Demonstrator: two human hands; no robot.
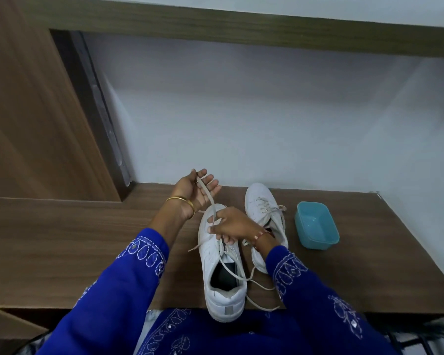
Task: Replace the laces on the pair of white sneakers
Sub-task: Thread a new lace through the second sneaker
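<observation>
While the fingers (207,181) of the left hand (195,192) are spread a little with the palm up, the thumb and first finger pinch the end of a flat white lace (208,194). That lace runs down from the left hand to the toe of the near sneaker (219,262). The right hand (230,225) lies on top of this sneaker, and its fingers are curled round the lace near the front holes. A gold bangle (181,201) sits on the left wrist and a thin band (260,236) on the right wrist, and both arms wear blue sleeves (118,285) with white stitching. The near sneaker stands at the front edge of the desk (62,252), with its heel poking over the edge and loose lace ends trailing beside it. The other sneaker (265,211) stands just beside it, farther back and to the right, with its laces in. A blue tub (315,225) sits near that shoe, toward the right edge of the desk.
</observation>
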